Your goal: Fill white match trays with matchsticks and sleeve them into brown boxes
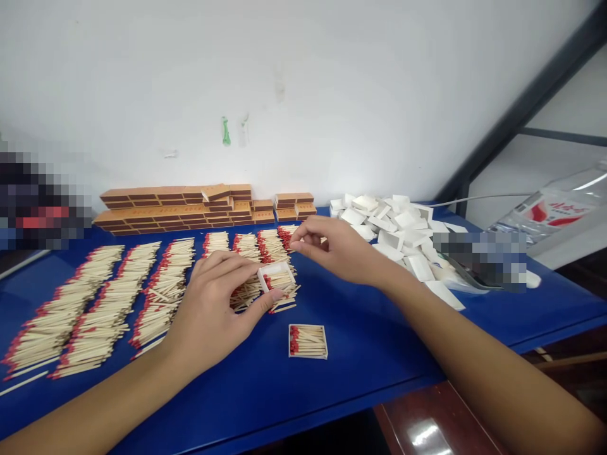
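L hand [215,306] has a white tray [272,268] clamped btwn thumb & fingers, some matches inside, held over the near end of the match rows [97,300]. R hand [339,246] is at their far end, thumb & index close by red heads; can't tell if a match is pinched. 2nd tray [308,357], w/ matches, sits on blue table [370,335], nearer the person. Brown boxes [156,208] stacked by wall [332,95]; white pile [403,221] to R, bottle [559,205] beyond.

Match rows [101,309] sat left on the table [379,335], matchboxes [171,210] stacked behind 'em, loose trays [406,221] piled off right, match-filled tray [308,342] up front.
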Demonstrator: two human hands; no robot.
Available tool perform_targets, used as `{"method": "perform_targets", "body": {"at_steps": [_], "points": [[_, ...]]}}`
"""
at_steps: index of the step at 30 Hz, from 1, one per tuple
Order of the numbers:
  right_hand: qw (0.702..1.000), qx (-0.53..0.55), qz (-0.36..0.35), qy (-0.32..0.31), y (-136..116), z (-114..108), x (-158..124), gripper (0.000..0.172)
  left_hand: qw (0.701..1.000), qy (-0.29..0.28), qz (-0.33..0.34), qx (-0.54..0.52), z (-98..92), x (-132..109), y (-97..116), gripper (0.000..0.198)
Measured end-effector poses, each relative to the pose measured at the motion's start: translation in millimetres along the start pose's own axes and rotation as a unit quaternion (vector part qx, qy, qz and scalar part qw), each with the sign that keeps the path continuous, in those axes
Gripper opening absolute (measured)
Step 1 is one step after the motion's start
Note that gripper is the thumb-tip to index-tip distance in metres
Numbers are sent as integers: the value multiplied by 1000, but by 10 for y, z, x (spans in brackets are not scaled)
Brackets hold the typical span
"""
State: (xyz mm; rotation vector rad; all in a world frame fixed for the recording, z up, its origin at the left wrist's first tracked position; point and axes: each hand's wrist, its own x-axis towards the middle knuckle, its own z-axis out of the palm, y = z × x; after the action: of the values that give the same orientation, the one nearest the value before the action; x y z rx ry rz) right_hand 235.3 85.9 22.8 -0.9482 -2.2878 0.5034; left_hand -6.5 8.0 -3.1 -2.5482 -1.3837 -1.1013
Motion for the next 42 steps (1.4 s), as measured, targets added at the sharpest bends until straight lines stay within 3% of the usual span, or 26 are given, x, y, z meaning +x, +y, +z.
{"method": "perform_targets", "body": {"at_steps": [3, 7, 13, 20, 26, 34, 42], "points": [[995, -97, 12, -18, 212, -16, 42, 9, 1000, 4, 3, 2, -2, -5, 7, 23], [990, -130, 12, -55, 348, 53, 62, 9, 1000, 7, -1, -4, -10, -3, 22, 24], [988, -133, 17, -82, 372, 105, 61, 17, 1000, 3, -7, -3, -17, 0, 35, 23], [976, -172, 37, -132, 341, -40, 22, 18, 1000, 5, -4, -5, 0, -1, 20, 25], [979, -153, 39, -127, 330, -90, 26, 2, 1000, 1, 1, -5, -3, -4, 17, 25], [978, -135, 54, -149, 291, -46, 23, 12, 1000, 0, -1, -2, -8, 2, 20, 25], [996, 25, 7, -84, -44, -94, -3, 15, 1000, -3, -5, -3, 0, -8, 7, 25]]}}
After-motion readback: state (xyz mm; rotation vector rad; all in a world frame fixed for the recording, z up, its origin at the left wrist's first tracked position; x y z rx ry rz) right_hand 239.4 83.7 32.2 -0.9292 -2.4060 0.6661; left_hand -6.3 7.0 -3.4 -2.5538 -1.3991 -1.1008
